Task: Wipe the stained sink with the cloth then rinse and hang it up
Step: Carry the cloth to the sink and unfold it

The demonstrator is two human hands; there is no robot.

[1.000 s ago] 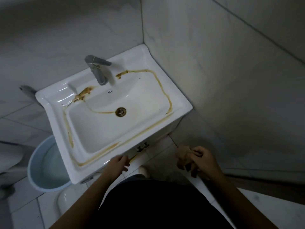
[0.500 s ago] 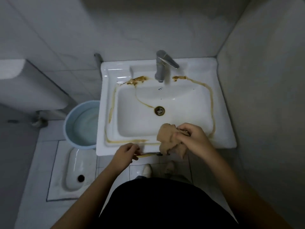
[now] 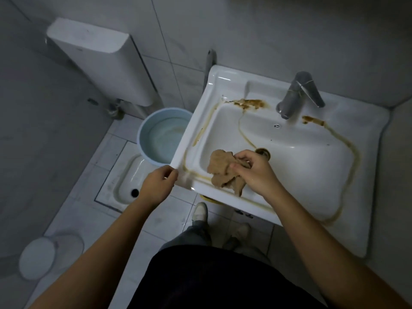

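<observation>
Left hand (image 3: 158,188) loosely curled, resting at sink (image 3: 367,208) corner, holding nothing. Right hand (image 3: 256,172) gripping bunched tan cloth (image 3: 223,172), hanging over front rim between hands. Judging: person should be spreading cloth flat, pressing firmly, following stain (image 3: 350,161) ring. Stain running brown-yellow beyond right hand, thickest near tap (image 3: 296,97).

Both bare forearms reaching forward and up from the bottom of the view, the left from lower left, the right from lower right. Left hand (image 3: 158,186) back-up, fingers curled loosely, thumb and fingertips pinched at the near left corner of the sink (image 3: 312,166). Right hand (image 3: 256,172) palm-down over the basin, wrist bent slightly inward, thumb and fingers closed in a grip on the bunched tan cloth (image 3: 223,169).
</observation>
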